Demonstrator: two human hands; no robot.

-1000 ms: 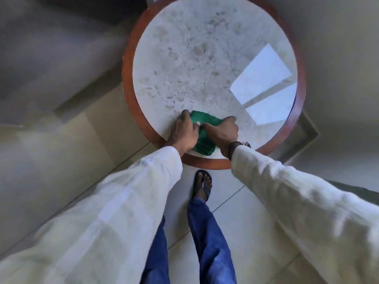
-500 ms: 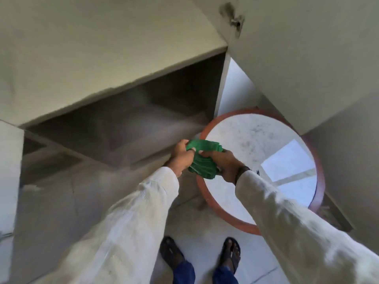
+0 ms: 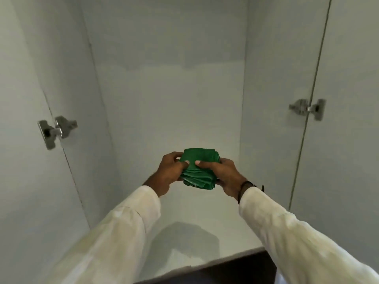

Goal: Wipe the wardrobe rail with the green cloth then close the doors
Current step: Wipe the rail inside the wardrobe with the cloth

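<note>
— Both hands grip the folded green cloth [image 3: 198, 168]: left hand [image 3: 168, 174] on its left edge, right hand [image 3: 222, 175] on its right, thumbs pressed on top.

— And where is it?

— Held up in front of the open white wardrobe [image 3: 170, 99], above its shelf [image 3: 205, 238]. A metal hinge [image 3: 56, 131] shows on the left door, another hinge [image 3: 307, 109] on the right. White sleeves [image 3: 114, 238] cover both arms.

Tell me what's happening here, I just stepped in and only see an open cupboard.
A person stands facing an open white wardrobe, holding a folded green cloth between the left hand and the right hand, in front of the back panel. Both doors are swung open, with a hinge showing on each side. No rail is in view, and no wiping has begun.
</note>
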